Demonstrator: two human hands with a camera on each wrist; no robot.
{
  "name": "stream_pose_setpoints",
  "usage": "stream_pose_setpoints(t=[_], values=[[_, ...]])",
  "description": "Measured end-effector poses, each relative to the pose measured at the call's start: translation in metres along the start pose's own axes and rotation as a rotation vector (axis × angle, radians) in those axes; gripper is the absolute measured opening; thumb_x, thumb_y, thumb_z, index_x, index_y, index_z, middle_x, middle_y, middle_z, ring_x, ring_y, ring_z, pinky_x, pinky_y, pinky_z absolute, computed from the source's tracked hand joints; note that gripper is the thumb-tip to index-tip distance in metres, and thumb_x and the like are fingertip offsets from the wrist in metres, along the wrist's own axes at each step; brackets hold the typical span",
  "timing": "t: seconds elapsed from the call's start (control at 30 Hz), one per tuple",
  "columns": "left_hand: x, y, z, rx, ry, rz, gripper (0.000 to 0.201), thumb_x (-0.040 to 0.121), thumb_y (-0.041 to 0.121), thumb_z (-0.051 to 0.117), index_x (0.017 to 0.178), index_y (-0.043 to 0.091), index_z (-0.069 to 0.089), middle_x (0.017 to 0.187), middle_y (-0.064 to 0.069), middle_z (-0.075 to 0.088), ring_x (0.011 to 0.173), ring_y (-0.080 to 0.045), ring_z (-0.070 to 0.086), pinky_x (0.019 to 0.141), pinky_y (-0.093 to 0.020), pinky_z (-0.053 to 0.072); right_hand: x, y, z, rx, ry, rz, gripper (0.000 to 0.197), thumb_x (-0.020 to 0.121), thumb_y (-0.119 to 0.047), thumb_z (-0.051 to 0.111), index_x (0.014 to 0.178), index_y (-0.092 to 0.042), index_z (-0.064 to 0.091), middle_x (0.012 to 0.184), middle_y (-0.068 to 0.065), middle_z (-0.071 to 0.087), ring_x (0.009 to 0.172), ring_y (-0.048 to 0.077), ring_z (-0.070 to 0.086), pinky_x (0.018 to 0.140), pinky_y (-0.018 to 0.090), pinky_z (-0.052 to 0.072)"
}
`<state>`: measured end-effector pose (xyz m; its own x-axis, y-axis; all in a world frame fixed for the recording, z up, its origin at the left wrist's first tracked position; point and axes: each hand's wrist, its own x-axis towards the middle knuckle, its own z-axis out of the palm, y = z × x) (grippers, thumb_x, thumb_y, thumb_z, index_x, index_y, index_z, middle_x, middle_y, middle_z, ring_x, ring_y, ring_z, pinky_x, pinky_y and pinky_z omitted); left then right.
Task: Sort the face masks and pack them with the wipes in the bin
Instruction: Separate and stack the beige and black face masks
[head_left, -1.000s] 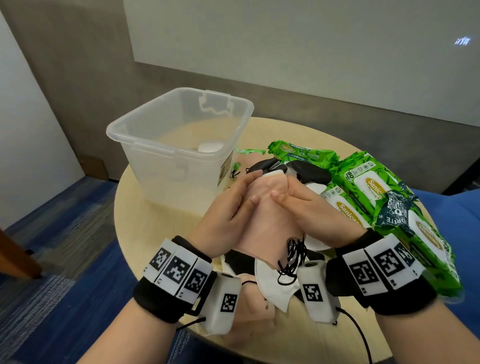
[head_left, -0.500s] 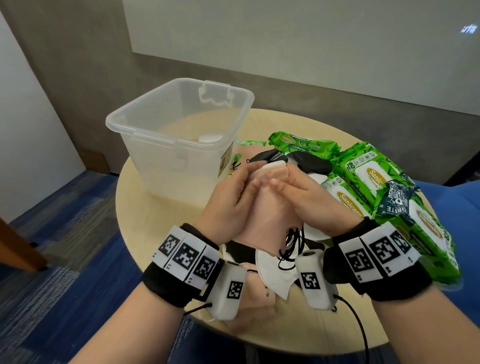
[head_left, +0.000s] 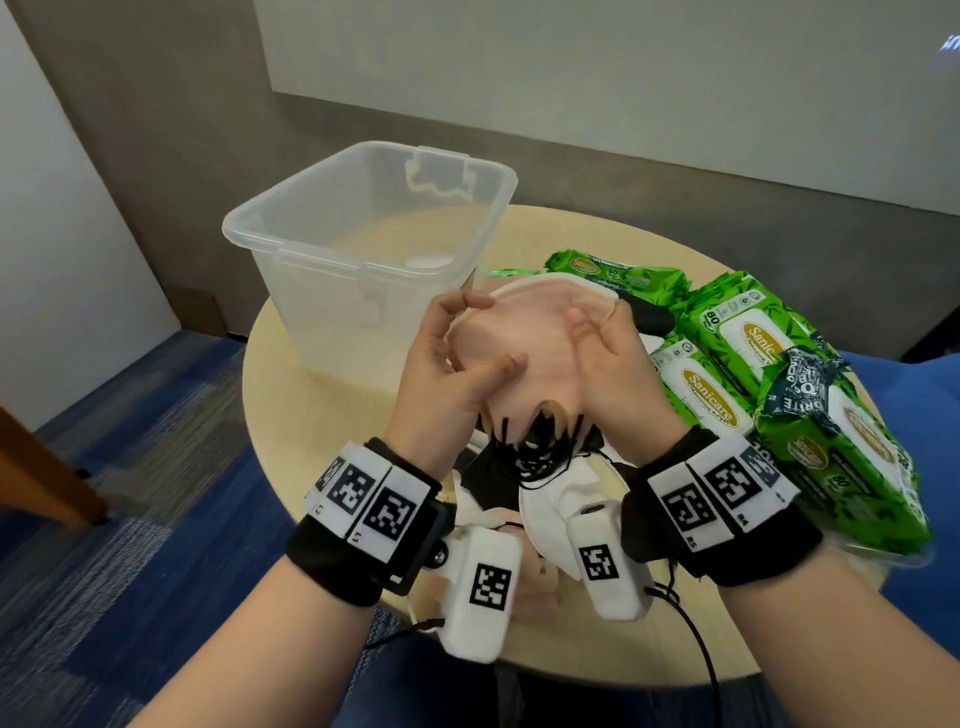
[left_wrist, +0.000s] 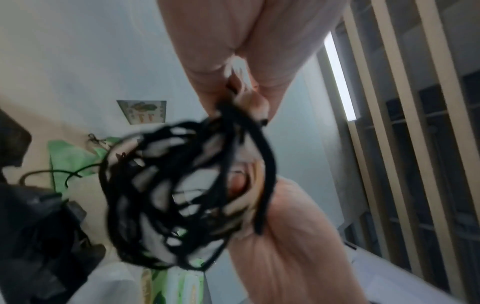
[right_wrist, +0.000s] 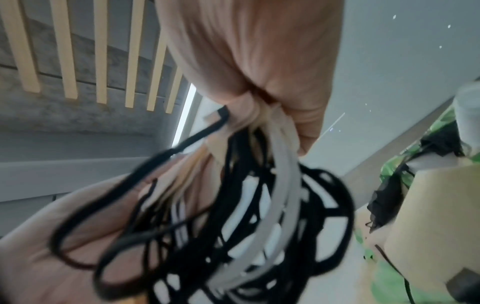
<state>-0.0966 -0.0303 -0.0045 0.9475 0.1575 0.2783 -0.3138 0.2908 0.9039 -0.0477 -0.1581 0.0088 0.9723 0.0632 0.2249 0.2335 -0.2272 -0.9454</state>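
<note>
A round, light wooden surface (head_left: 291, 374) is seen carrying everything, largest first: a clear plastic bin (head_left: 332, 291) stands at its far left, with a small white thing lying on its bottom. Green packs of wipes (head_left: 727, 364) are heaped along the right side, from the far middle to the near right edge. A stack of pink face masks (head_left: 524, 332) is held up above the middle of the surface, just right of the bin and not in it. The stack is gripped from the left by the left hand (head_left: 447, 384), whose thumb is laid across the front while its fingers are curled at the upper edge. The right hand (head_left: 618, 374) grips the right side, its fingers curled over the mask's rim. A tangle of black ear loops (left_wrist: 182, 195) hangs below the stack between the wrists. White and black masks (head_left: 545, 499) lie on the surface beneath the hands, at the near edge.
</note>
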Motion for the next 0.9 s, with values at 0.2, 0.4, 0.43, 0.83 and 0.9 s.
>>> stream_pose_setpoints(t=[0.2, 0.4, 0.43, 0.83, 0.9], values=[[0.003, 0.0, -0.01, 0.064, 0.031, -0.111, 0.031, 0.08, -0.009, 0.061, 0.073, 0.02, 0.067, 0.075, 0.005, 0.067, 0.066, -0.006, 0.062, 0.057, -0.018, 0.05, -0.004, 0.008, 0.003, 0.054, -0.042, 0.045, 0.014, 0.099, -0.019, 0.038, 0.11, -0.011, 0.037, 0.108, 0.005, 0.052, 0.097, 0.016, 0.053, 0.084, 0.037, 0.049], [0.009, 0.006, -0.039, 0.186, 0.114, -0.087, 0.027, 0.085, -0.006, 0.057, 0.093, 0.017, 0.069, 0.097, 0.001, 0.066, 0.083, -0.006, 0.061, 0.067, -0.012, 0.048, -0.018, 0.039, -0.009, -0.426, -0.256, -0.032, 0.023, 0.089, -0.015, 0.057, 0.109, -0.018, 0.045, 0.106, 0.004, 0.053, 0.089, 0.019, 0.054, 0.076, 0.027, 0.04], [0.009, 0.007, -0.044, 0.196, 0.122, -0.086, 0.028, 0.085, -0.005, 0.057, 0.095, 0.018, 0.068, 0.098, 0.001, 0.065, 0.082, -0.007, 0.061, 0.066, -0.013, 0.048, -0.026, 0.042, -0.01, -0.496, -0.348, -0.065, 0.024, 0.086, -0.017, 0.062, 0.107, -0.017, 0.05, 0.104, 0.002, 0.055, 0.085, 0.015, 0.053, 0.074, 0.024, 0.04], [0.008, 0.0, -0.052, 0.222, 0.123, -0.101, 0.031, 0.087, -0.005, 0.054, 0.089, 0.022, 0.069, 0.097, 0.006, 0.066, 0.082, -0.004, 0.061, 0.063, -0.011, 0.047, -0.078, 0.057, 0.025, -1.217, -1.096, -0.385, 0.087, 0.067, -0.043, 0.075, 0.137, -0.03, 0.026, 0.122, 0.01, 0.038, 0.104, 0.025, 0.038, 0.08, 0.032, 0.033], [0.008, -0.001, -0.052, 0.231, 0.12, -0.099, 0.031, 0.087, -0.006, 0.054, 0.09, 0.021, 0.069, 0.094, 0.007, 0.066, 0.078, -0.001, 0.062, 0.064, -0.011, 0.047, -0.078, 0.054, 0.029, -1.226, -1.096, -0.416, 0.074, 0.072, -0.039, 0.07, 0.135, -0.03, 0.033, 0.12, 0.013, 0.039, 0.104, 0.027, 0.039, 0.078, 0.033, 0.033]])
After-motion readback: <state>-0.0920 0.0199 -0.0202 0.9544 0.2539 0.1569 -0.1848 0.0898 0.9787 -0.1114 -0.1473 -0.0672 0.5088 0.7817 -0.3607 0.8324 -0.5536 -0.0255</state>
